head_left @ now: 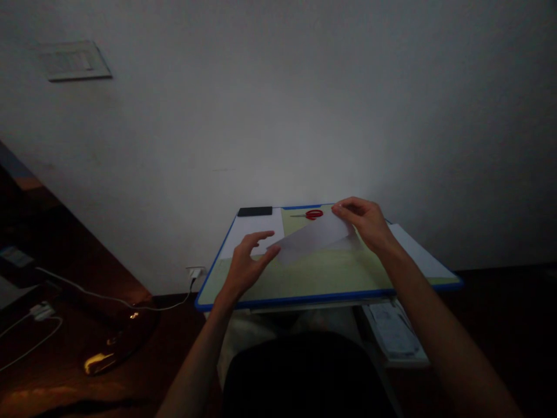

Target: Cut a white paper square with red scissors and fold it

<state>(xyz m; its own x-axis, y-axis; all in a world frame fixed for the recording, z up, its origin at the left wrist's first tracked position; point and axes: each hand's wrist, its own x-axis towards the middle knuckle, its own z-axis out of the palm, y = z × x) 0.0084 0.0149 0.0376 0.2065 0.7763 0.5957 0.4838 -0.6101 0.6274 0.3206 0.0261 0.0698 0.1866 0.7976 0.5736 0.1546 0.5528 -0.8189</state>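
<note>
A white sheet of paper (314,238) is lifted a little above the small green desk with a blue rim (304,300). My right hand (364,222) pinches the sheet's far right corner. My left hand (246,262) holds its near left corner between thumb and fingers, the other fingers spread. Red-handled scissors (312,214) lie at the back of the desk, just left of my right hand.
More white paper lies on the desk at the back left (252,232) and at the right edge (418,252). A black object (255,211) sits at the back left corner. A wall stands right behind. White cables (100,296) run over the dark floor on the left.
</note>
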